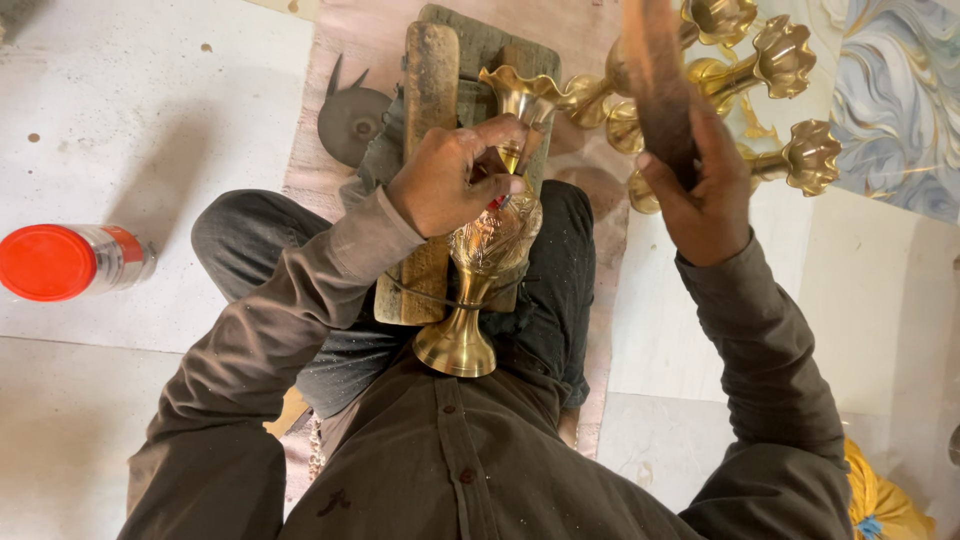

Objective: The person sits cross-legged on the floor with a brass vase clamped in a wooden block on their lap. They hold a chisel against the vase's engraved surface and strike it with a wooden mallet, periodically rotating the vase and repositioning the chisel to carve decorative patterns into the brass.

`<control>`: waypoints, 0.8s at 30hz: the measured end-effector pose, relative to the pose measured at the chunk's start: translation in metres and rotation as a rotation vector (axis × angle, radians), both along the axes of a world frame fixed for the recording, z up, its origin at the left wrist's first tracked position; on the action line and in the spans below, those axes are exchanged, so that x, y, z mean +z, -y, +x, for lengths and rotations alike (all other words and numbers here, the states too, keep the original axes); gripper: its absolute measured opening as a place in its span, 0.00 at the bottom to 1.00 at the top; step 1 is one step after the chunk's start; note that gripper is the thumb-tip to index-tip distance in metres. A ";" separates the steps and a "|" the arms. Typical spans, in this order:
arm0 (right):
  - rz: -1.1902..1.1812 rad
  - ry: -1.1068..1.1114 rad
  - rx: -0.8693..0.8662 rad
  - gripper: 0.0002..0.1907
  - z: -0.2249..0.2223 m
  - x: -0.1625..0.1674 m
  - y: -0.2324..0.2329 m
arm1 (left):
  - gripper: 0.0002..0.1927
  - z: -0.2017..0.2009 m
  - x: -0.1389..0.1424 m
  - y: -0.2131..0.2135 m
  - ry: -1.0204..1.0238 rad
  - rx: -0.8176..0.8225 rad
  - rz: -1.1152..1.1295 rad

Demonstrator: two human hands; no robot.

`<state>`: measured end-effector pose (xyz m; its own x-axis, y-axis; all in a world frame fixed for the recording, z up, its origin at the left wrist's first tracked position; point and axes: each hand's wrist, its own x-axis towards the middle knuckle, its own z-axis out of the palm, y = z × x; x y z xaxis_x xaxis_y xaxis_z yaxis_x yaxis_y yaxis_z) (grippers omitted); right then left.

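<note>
So we're looking straight down at our own lap here. Our left hand (pixel 450 175) is curled around the neck of a brass vase (pixel 487 235), fingers wrapped over the top and the thumb tucked in at the front, and it looks like it's pinching something small and dark against the metal, though we can't tell what that is. The vase lies tilted across our knees, its ruffled mouth pointing away past the left hand, its round foot down near our shirt (pixel 470 460). Under the vase and the left hand there's a worn wooden block (pixel 430 90) that runs away from us, with a dark cord looped round its near end just below the vase's belly.

Our right hand (pixel 700 195) is up and off to the side, well apart from the vase, closed tight around a brown wooden mallet handle (pixel 655 70) that sticks out beyond the knuckles and is blurry.

Just past the right hand, a bunch of other brass vases (pixel 770 70) with the same frilly rims lie on the floor, touching each other. Beyond the left hand, beside the block, sits a round grey metal disc (pixel 350 120). Way out to the left of the left hand, a clear jar with a red lid (pixel 65 262) lies on its side on the pale floor.
</note>
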<state>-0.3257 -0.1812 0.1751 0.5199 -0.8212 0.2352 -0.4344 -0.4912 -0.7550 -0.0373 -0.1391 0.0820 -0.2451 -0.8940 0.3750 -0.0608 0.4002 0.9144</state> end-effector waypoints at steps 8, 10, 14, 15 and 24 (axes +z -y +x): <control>-0.241 -0.375 0.085 0.34 0.005 0.000 0.016 | 0.25 -0.002 -0.001 0.001 0.022 0.045 0.084; -0.109 -0.002 0.128 0.33 0.006 0.003 0.018 | 0.24 -0.003 -0.001 0.000 -0.017 0.034 0.066; -0.453 -0.510 0.115 0.36 0.007 0.012 0.021 | 0.21 -0.003 -0.001 -0.002 0.070 0.075 0.051; -0.423 -0.342 0.135 0.35 0.009 0.013 0.022 | 0.22 -0.004 -0.002 -0.002 0.043 0.064 0.078; -0.103 -0.243 0.040 0.32 0.010 0.021 0.018 | 0.20 -0.005 -0.006 -0.003 0.003 0.076 0.104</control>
<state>-0.3154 -0.1991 0.1965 0.6031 -0.7769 0.1806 -0.5755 -0.5807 -0.5758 -0.0426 -0.1358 0.0758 -0.1760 -0.9440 0.2790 -0.0906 0.2977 0.9503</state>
